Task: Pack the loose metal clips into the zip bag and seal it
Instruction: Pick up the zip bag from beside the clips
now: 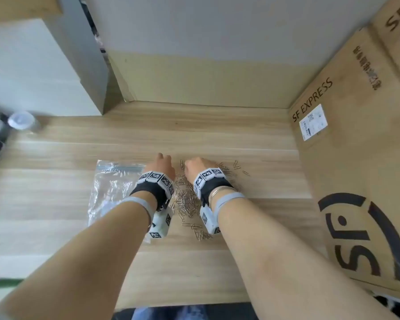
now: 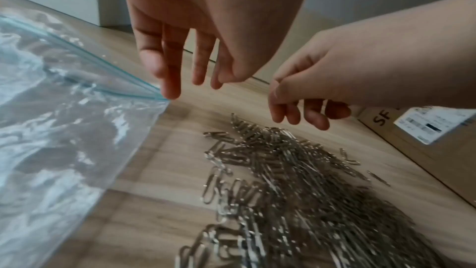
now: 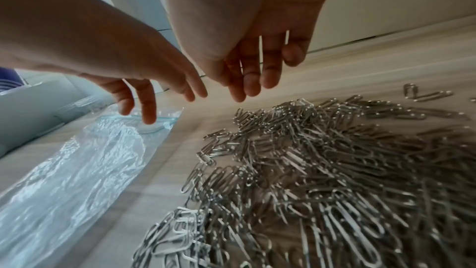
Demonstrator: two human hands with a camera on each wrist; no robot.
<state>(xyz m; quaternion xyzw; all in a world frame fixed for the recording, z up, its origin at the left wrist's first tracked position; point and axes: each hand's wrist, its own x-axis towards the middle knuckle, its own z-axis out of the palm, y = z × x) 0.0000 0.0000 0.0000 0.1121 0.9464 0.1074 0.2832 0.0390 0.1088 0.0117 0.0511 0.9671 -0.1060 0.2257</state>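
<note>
1. Head view: a wooden table point(image 1: 217, 135) is hemmed in by a cardboard box point(image 1: 356, 158) marked "SF EXPRESS" along the right, a panel at the back and a pale box point(image 1: 44, 72) at the back left; bare wood is left between the hands and the back panel, and towards the near edge. The zip bag point(image 1: 116, 188) lies flat on the left, partly covered by the left forearm. The metal clips point(image 1: 187, 202) are heaped between the two wrists, with a few strays to the right. The left hand point(image 1: 162, 165) and right hand point(image 1: 199, 167) are raised side by side, near each other but apart.

2. Left wrist view: the left hand point(image 2: 206, 27) is seen with fingers hanging straight and loose, nothing held; one fingertip is at the corner of the zip bag's point(image 2: 64, 129) teal-edged mouth, and contact cannot be told. The right hand point(image 2: 335, 80) has loosely curled fingers above the far end of the clips point(image 2: 296, 180), with no clip visibly held.

3. Right wrist view: the right hand point(image 3: 257, 38) hangs relaxed and empty above the silvery, tangled clips point(image 3: 322, 170). The clear, crinkled bag point(image 3: 77, 170) lies just beside the heap, a strip of wood between them.
</note>
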